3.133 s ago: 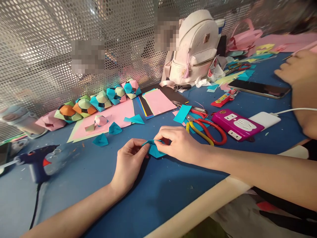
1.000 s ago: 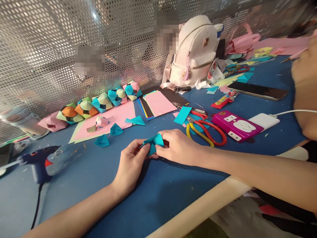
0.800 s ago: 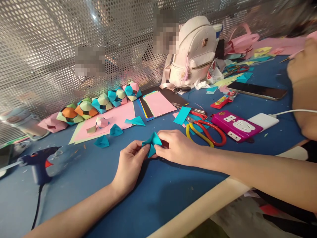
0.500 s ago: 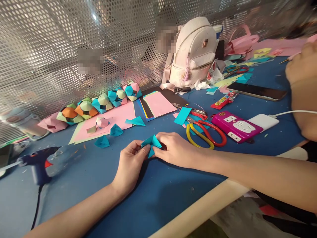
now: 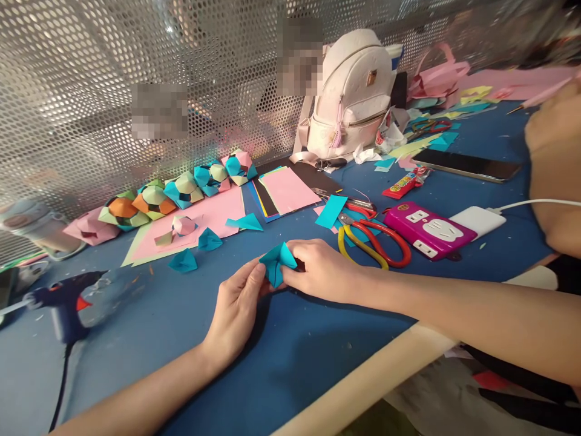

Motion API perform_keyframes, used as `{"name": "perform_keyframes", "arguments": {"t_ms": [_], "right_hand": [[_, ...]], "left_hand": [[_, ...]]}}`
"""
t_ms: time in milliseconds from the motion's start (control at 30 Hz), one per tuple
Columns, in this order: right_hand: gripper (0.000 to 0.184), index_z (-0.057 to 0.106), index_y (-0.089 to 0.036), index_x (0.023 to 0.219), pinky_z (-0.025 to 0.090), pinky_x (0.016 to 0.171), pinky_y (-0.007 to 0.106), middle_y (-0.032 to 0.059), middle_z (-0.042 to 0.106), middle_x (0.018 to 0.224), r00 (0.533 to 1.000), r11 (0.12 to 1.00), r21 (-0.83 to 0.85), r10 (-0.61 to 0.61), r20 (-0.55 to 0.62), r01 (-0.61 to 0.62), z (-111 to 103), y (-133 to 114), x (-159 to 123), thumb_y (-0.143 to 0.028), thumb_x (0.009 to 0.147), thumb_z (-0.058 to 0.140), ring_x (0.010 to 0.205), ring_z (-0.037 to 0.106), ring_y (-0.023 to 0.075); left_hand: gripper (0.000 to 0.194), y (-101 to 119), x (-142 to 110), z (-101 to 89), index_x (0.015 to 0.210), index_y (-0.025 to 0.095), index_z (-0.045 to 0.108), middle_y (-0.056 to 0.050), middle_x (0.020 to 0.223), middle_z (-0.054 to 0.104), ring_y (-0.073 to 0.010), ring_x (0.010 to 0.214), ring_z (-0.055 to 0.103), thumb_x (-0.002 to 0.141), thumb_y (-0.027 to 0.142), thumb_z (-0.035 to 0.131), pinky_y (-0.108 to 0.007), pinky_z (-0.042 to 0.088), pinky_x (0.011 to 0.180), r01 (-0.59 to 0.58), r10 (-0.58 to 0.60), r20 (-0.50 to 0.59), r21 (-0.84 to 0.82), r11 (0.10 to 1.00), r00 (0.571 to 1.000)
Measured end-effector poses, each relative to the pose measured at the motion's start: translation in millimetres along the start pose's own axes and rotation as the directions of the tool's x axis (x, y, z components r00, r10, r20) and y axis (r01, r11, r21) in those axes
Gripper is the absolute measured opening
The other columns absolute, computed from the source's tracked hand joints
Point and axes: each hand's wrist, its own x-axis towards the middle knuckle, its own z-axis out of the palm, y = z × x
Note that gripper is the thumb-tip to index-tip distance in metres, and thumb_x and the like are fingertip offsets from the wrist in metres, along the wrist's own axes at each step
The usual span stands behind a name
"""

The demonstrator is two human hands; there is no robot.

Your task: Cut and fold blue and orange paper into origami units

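Pinching closed, the left hand [image 5: 236, 306] and right hand [image 5: 321, 270] hold folded, pointed turquoise paper [image 5: 275, 261], probably light, crushable; best by edges

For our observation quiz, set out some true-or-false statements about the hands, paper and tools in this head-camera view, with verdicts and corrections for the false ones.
1. The left hand and the right hand both hold the folded blue paper. True.
2. A pink sheet lies on top of the paper stack. True.
3. The right hand grips the red-and-yellow-handled scissors. False: they lie beyond that hand, which is on the folded blue paper.
4. A dark cord runs from the handle of the glue gun. True.
5. The white backpack lies flat. False: it stands upright in front of the perforated panel.
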Motion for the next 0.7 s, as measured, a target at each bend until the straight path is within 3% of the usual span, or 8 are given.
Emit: {"name": "perform_keyframes", "arguments": {"t_ms": [167,367,467,700], "right_hand": [[0.025,0.036,-0.019,0.063,0.025,0.057,0.025,-0.0045,0.040,0.063,1.000,1.000,0.022,-0.019,-0.002,0.019,0.9,-1.6,-0.9,-0.013,0.077,0.055,0.058,0.032,0.0090],[0.025,0.035,-0.020,0.063,0.026,0.058,0.025,-0.0036,0.042,0.063,0.999,0.999,-0.006,-0.037,-0.004,0.036,1.6,0.3,-2.0,-0.014,0.078,0.054,0.059,0.035,0.0096],[0.025,0.034,-0.020,0.064,0.026,0.058,0.025,-0.0035,0.041,0.064,0.998,0.997,-0.049,-0.061,-0.015,0.061,3.3,1.7,-3.7,-0.015,0.078,0.054,0.058,0.035,0.0099],[0.017,0.043,-0.020,0.077,0.033,0.057,0.023,-0.0035,0.045,0.069,0.965,0.985,-0.037,-0.174,-0.194,0.170,2.1,3.5,-3.5,-0.027,0.085,0.056,0.058,0.042,0.0096]], "left_hand": [[0.036,-2.9,0.1,-3.6,0.069,0.016,0.059,0.000,0.065,0.056,-0.0133,0.063,0.052,0.085,0.049,0.058,-0.025,0.047,0.060,-0.023,0.025,-0.018,0.076,0.997,1.000],[0.024,-0.5,2.1,-3.5,0.085,0.016,0.067,-0.001,0.077,0.064,-0.0143,0.073,0.058,0.083,0.040,0.063,-0.024,0.049,0.070,0.000,-0.002,0.016,0.092,0.996,1.000],[0.019,1.3,4.2,-2.3,0.082,0.016,0.067,0.002,0.070,0.063,-0.0110,0.066,0.055,0.079,0.035,0.068,-0.020,0.046,0.064,0.010,-0.008,-0.016,0.127,0.992,1.000],[0.021,2.9,6.6,0.2,0.073,0.017,0.064,0.006,0.057,0.057,-0.0074,0.051,0.049,0.076,0.037,0.071,-0.019,0.044,0.056,0.099,-0.098,-0.046,0.019,0.995,0.994]]}}
